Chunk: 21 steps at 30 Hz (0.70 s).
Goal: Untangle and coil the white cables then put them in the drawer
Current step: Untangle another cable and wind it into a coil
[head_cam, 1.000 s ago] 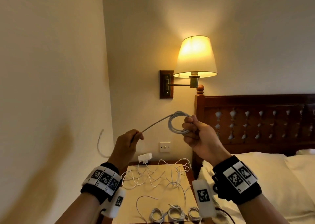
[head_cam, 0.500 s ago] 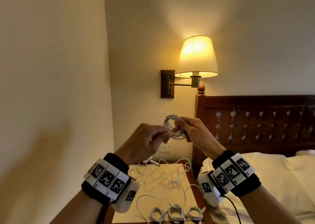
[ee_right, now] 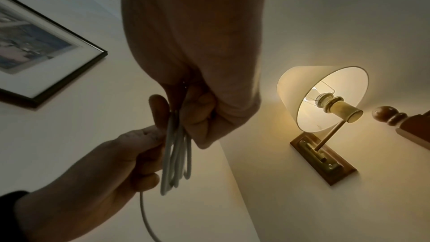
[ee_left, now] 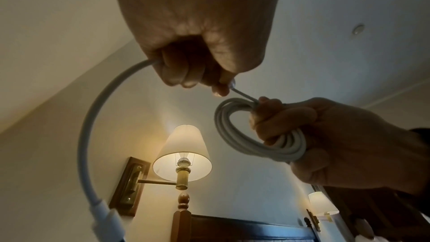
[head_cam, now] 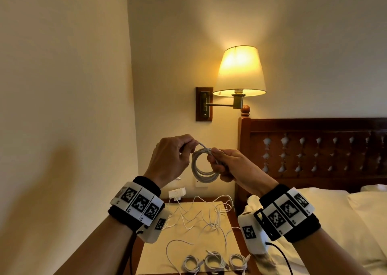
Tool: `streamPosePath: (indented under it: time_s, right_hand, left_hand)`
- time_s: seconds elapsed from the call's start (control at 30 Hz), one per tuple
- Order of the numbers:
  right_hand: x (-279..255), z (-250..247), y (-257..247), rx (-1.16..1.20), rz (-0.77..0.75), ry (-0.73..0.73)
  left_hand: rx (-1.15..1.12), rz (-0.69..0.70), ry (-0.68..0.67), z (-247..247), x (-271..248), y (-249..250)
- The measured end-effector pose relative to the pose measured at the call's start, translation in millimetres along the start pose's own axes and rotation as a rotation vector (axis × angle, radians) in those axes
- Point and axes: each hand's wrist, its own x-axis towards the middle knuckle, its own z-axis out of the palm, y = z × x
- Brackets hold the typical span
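Note:
Both hands are raised in front of the wall. My right hand (head_cam: pixel 222 163) grips a round coil of white cable (head_cam: pixel 202 173) at its right side, seen in the left wrist view as the coil (ee_left: pixel 251 143) and edge-on in the right wrist view as the coil (ee_right: pixel 175 155). My left hand (head_cam: pixel 180 151) pinches the free tail of that cable (ee_left: pixel 93 135) just left of the coil's top; the tail loops down to its white plug (ee_left: pixel 104 214). Below, a tangle of loose white cables (head_cam: pixel 201 216) lies on the nightstand (head_cam: pixel 213 247). Three finished coils (head_cam: pixel 213 263) lie at its near edge. No drawer is in view.
A lit wall lamp (head_cam: pixel 238 69) hangs above the hands. A dark wooden headboard (head_cam: pixel 314 149) and the bed with white pillows (head_cam: pixel 335 222) are to the right. A white charger (head_cam: pixel 177 192) sits at the nightstand's back. A bare wall stands close on the left.
My left hand has come in from the left to the coil, bringing the cable tail with it. The coil has swung to hang face-on and sits slightly lower.

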Motion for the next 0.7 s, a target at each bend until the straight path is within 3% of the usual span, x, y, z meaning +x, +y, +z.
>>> streamPosePath:
  time_s: [0.13,0.27,0.47,0.57,0.7]
  right_hand:
    - [0,-6,1,0.165,0.01,-0.019]
    - [-2,-15,2,0.361,0.003,0.007]
    - [1,-14,2,0.392,0.018,0.048]
    - [3,-8,5,0.439,0.032,0.042]
    - [3,-3,3,0.517,0.041,0.019]
  left_hand:
    - [-0.174,-0.094,-0.083,2,-7,-11]
    - [-0.193,-0.245,-0.121,9,-26,-37]
    - [-0.158,-0.353,-0.195,20,-40,-50]
    - [-0.261,-0.503,-0.061,20,-27,-42]
    - [-0.699,-0.802,0.236,14,-4,-22]
